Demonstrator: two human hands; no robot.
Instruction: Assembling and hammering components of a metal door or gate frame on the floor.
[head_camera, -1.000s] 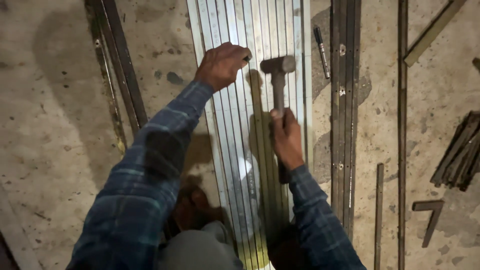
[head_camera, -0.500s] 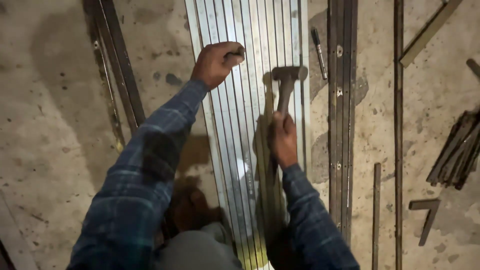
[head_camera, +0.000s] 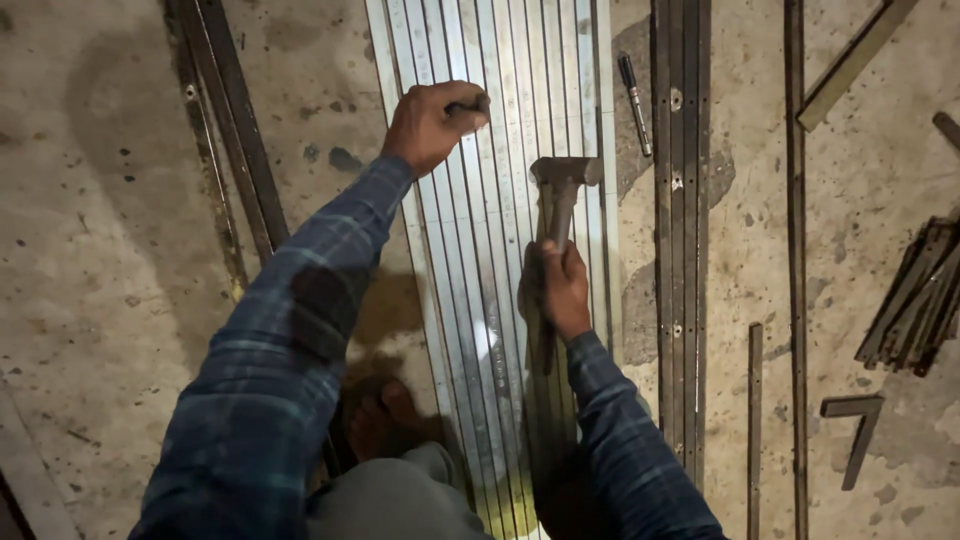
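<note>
Metal hammer gripped by right hand; left hand fisted around punch.

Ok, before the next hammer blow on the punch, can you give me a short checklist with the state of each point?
1. Right hand grips hammer by its handle: ok.
2. Left hand closed around the dark punch: ok.
3. Punch tip placed on the pale metal strips: cannot tell, hidden by the fingers.
4. Hammer head lined up over the punch: not ok, it is to the right.
5. Strips lie flat on the floor: ok.
</note>
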